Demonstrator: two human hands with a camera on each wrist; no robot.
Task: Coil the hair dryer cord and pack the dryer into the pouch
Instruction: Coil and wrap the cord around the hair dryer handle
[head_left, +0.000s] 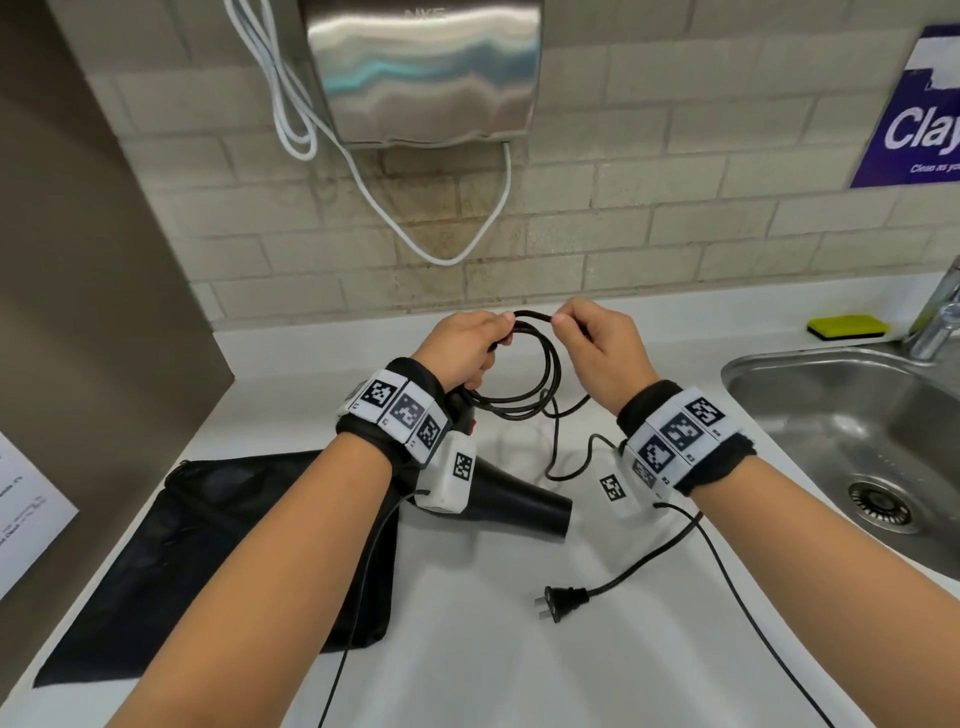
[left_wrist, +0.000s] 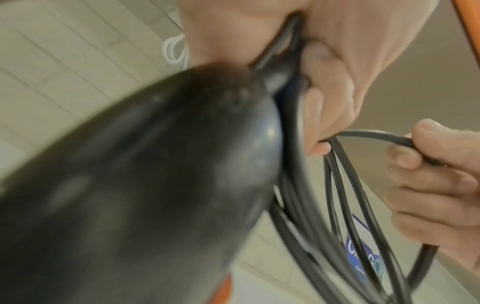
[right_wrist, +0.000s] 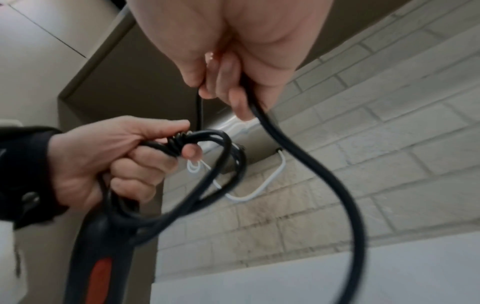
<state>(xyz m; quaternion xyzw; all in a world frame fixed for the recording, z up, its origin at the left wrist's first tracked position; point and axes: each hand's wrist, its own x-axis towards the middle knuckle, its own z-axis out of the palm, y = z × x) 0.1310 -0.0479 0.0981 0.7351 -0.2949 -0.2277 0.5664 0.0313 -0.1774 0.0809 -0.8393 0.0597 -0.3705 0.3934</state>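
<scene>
On the white tabletop (head_left: 519, 675), largest first: one black mesh pouch (head_left: 218, 545) lies flat at lower left, mouth side not readable from here. One black hair dryer (head_left: 514, 506) sits just right of it, barrel lying along the tabletop and pointing right toward the sink (head_left: 831, 415), handle rising up into the left hand (head_left: 462, 345). One cord (head_left: 540, 364), one plug (head_left: 561, 603).

Left hand is curled around the handle top and clamps the gathered loops against it; looks like three or so turns, exact count unclear through blur. Right hand (head_left: 597, 345) pinches a single strand between thumb and fingers, level with the left and just beside it, knuckles nearly touching across the top of the coil.

Key relation: slack runs down from the right hand, snakes over the tabletop under the right wrist, and ends at the plug, which lies near the front edge, below and nearer the right hand. So the right hand likely feeds the next loop leftward into the left hand's grip. Coiling maybe two-thirds done; packing not started, pouch well clear to the left under the left forearm.

One yellow sponge (head_left: 847, 326) by the faucet.
</scene>
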